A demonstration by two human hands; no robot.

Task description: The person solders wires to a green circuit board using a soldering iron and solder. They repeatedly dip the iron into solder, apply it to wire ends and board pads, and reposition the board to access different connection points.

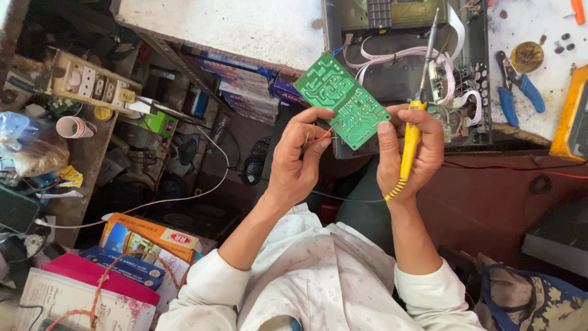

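Green circuit board (342, 100), likely light, stiff and fragile, is pinched at its edges by the left hand (297, 156) and the right hand (409, 150), which also grips a yellow soldering iron (409, 147)

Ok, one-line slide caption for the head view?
Both hands hold a green circuit board over an opened device; the right hand also grips a yellow-handled soldering iron, the left hand pinches its edge.

Green circuit board (342, 101), solder side up, tilted, held just in front of the opened black device (404, 67). Yellow-handled soldering iron (411, 132), upright, metal tip reaching over that device, beside the board.
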